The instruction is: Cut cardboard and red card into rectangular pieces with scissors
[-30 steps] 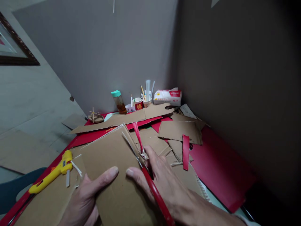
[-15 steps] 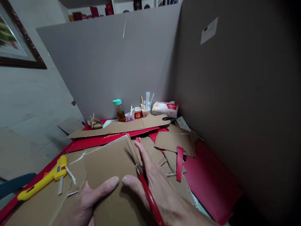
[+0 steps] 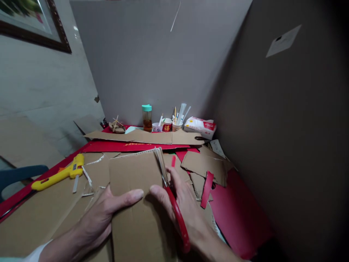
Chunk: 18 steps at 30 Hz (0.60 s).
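Note:
A brown cardboard piece (image 3: 133, 171) stands in front of me, its top edge showing white corrugation. My left hand (image 3: 109, 209) grips its left side, thumb flat on the face and the other fingers hidden behind. My right hand (image 3: 180, 203) holds red-handled scissors (image 3: 177, 214) at the right side, its thumb against the cardboard. The scissor blades point up along the right edge, near a narrow strip there, and look close together.
At left lies a yellow glue gun (image 3: 58, 176). Cardboard scraps (image 3: 204, 165) and a red strip (image 3: 207, 190) lie to the right. Behind are a long cardboard strip (image 3: 152, 137), a green-lidded bottle (image 3: 147, 118), cups (image 3: 167, 125) and a tissue pack (image 3: 200, 127).
The view has tilted down and shifted left. The scissor blades, apart and blurred before, now look closer together at the cardboard's right edge. Both hands keep their hold.

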Motion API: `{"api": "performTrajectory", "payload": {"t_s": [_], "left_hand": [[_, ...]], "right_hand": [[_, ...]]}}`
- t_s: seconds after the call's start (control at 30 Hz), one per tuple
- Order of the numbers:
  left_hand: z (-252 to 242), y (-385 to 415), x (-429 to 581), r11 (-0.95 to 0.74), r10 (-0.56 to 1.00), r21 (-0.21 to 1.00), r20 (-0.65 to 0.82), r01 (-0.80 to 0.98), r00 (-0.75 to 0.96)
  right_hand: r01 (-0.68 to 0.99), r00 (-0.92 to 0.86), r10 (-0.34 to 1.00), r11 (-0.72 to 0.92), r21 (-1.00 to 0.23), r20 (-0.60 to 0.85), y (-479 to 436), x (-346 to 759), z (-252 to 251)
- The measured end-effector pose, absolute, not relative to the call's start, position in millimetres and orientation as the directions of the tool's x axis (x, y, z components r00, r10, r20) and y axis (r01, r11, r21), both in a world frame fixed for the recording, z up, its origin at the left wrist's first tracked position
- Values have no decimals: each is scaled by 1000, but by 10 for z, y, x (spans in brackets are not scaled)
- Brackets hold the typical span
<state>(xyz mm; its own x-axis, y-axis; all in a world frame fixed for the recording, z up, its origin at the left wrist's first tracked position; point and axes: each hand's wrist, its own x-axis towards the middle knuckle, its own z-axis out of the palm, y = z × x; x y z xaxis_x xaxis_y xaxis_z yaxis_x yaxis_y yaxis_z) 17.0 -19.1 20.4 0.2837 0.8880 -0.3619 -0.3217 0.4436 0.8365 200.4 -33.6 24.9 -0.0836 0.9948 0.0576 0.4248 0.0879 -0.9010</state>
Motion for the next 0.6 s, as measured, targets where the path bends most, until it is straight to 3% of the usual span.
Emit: {"api": "performTrajectory", "payload": {"t_s": [0.17, 0.27, 0.47, 0.6], "left_hand": [[248, -203, 227, 351, 915, 884, -252, -310, 316], [267, -202, 249, 374, 909, 884, -288, -282, 301], [261, -212, 266, 430, 897, 869, -381, -245, 225], [245, -190, 244, 460, 878, 845, -387, -274, 283]], "right_hand": [[408, -160, 977, 195, -892, 141, -300, 2054, 325], [348, -182, 966, 238, -907, 183, -276, 2040, 273], [505, -83, 982, 187, -842, 168, -216, 1964, 90], [486, -58, 988, 151, -861, 140, -217, 1957, 112]]}}
